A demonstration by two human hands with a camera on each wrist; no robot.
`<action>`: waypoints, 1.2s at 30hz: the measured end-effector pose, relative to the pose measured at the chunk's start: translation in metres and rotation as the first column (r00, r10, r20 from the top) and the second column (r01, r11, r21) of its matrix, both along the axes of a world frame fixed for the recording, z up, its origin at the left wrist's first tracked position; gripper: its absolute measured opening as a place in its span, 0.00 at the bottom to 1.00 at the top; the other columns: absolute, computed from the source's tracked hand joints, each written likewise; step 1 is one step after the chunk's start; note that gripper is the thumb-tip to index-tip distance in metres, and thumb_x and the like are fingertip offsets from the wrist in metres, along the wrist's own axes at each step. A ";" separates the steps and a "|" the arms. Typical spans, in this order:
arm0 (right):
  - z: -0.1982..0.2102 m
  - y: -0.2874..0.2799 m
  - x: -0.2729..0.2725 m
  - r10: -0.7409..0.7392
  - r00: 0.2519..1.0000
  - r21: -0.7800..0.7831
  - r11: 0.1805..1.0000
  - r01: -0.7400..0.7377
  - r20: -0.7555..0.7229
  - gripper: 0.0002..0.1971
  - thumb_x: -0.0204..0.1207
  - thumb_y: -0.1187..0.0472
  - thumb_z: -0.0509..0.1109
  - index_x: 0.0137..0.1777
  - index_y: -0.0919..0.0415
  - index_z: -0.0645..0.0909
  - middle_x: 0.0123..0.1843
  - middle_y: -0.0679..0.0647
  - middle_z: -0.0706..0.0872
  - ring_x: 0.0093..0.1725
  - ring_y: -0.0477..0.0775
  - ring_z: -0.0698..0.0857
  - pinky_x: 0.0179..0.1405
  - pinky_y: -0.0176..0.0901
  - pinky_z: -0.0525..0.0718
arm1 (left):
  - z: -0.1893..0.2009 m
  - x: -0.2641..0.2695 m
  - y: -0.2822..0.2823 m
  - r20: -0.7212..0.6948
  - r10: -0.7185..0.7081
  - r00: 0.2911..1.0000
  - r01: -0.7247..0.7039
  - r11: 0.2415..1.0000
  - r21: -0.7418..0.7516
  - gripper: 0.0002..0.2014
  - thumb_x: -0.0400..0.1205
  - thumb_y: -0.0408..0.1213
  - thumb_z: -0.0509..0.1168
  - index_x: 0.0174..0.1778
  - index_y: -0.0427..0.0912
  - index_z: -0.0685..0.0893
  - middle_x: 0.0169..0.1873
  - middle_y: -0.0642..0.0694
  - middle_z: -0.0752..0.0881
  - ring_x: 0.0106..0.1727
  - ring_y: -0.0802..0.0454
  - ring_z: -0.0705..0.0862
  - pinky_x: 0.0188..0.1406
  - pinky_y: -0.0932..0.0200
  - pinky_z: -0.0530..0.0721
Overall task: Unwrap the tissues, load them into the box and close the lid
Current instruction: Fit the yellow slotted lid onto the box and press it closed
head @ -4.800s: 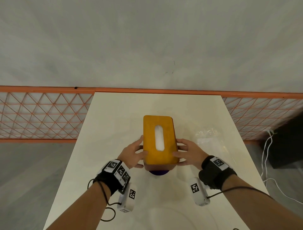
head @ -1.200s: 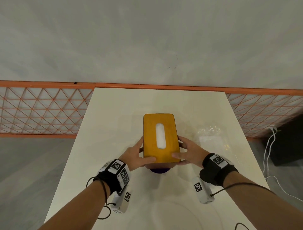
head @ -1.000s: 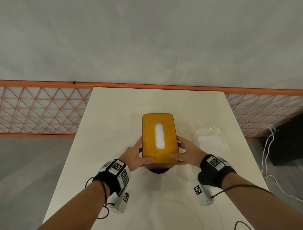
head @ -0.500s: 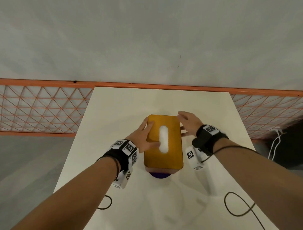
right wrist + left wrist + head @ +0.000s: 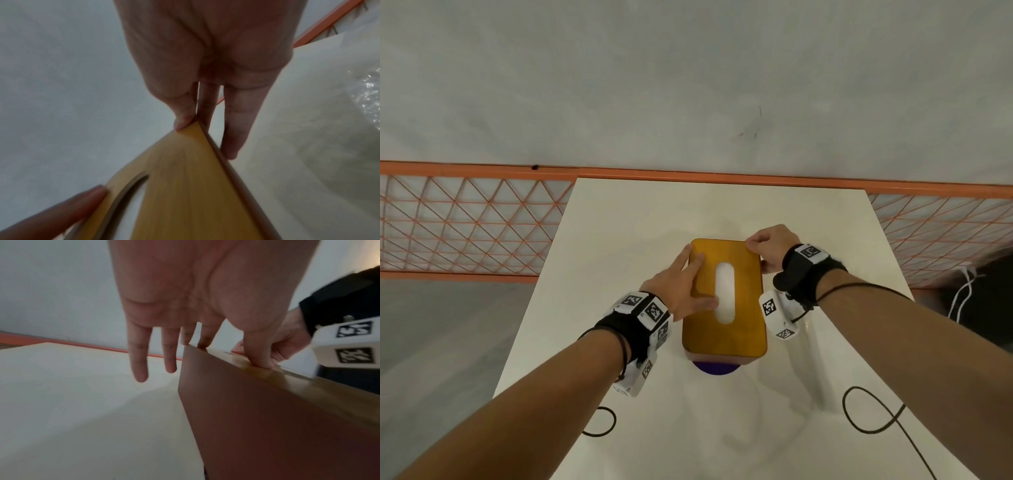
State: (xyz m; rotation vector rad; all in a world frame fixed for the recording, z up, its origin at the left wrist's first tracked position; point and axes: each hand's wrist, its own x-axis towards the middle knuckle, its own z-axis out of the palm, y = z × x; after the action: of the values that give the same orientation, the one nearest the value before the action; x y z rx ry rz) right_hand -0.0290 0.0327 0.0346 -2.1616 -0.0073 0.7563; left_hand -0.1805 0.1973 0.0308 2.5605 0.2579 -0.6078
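Note:
The tissue box [image 5: 724, 339] stands in the middle of the white table, its yellow wooden lid [image 5: 743, 274] on top. White tissues [image 5: 724, 294] show through the lid's oval slot. My left hand [image 5: 688, 284] lies flat on the lid's left half with straight fingers, its thumb beside the slot. In the left wrist view its thumb [image 5: 259, 356] presses the lid's edge above the brown side [image 5: 267, 426]. My right hand [image 5: 762, 246] pinches the far right corner of the lid. The thumb [image 5: 183, 120] sits on top of the lid [image 5: 185, 178], the fingers run down the side.
The clear plastic wrapper [image 5: 368, 97] lies crumpled on the table [image 5: 619, 240] right of the box. Something purple [image 5: 717, 369] pokes out under the box's near end. An orange mesh fence [image 5: 465, 222] runs behind the table. Black cables [image 5: 873, 414] loop near the front edge.
Both hands left the near end of the box's sides and went forward. The left now lies flat on the lid, and the right pinches its far right corner.

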 end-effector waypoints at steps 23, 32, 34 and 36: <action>-0.018 -0.049 -0.119 0.021 0.993 0.147 0.989 -0.004 -0.118 0.26 0.86 0.53 0.61 0.82 0.43 0.61 0.73 0.56 0.80 0.65 0.64 0.82 0.50 0.66 0.89 | -0.038 -0.079 -0.012 -0.155 0.424 0.892 -0.411 0.622 -0.666 0.32 0.85 0.48 0.60 0.82 0.63 0.53 0.75 0.41 0.75 0.69 0.41 0.78 0.50 0.53 0.88; -0.019 -0.048 -0.121 0.017 0.993 0.137 0.991 0.000 -0.120 0.26 0.86 0.53 0.60 0.83 0.43 0.60 0.75 0.56 0.78 0.69 0.66 0.80 0.55 0.71 0.86 | -0.040 -0.081 -0.014 -0.142 0.437 0.888 -0.415 0.631 -0.655 0.32 0.86 0.47 0.59 0.83 0.61 0.52 0.75 0.41 0.75 0.68 0.41 0.79 0.52 0.54 0.86; -0.018 -0.047 -0.121 0.004 0.991 0.131 0.991 0.014 -0.134 0.27 0.86 0.52 0.60 0.83 0.43 0.59 0.76 0.56 0.76 0.70 0.67 0.78 0.56 0.72 0.86 | -0.041 -0.081 -0.013 -0.131 0.428 0.894 -0.407 0.658 -0.634 0.32 0.86 0.49 0.59 0.83 0.62 0.51 0.75 0.42 0.75 0.67 0.42 0.79 0.55 0.53 0.86; -0.017 -0.046 -0.123 -0.008 0.990 0.125 0.992 0.026 -0.143 0.26 0.86 0.52 0.59 0.83 0.44 0.58 0.77 0.56 0.75 0.71 0.68 0.77 0.57 0.72 0.85 | -0.040 -0.081 -0.012 -0.124 0.406 0.906 -0.394 0.695 -0.602 0.33 0.85 0.51 0.59 0.83 0.62 0.50 0.76 0.43 0.75 0.69 0.41 0.79 0.60 0.49 0.85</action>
State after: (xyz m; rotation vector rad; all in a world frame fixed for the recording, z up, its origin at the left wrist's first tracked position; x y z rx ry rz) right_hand -0.1517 -0.0131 0.0171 -1.9819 0.0363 0.8752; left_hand -0.2610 0.1858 -0.0090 1.7890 0.5050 -0.4055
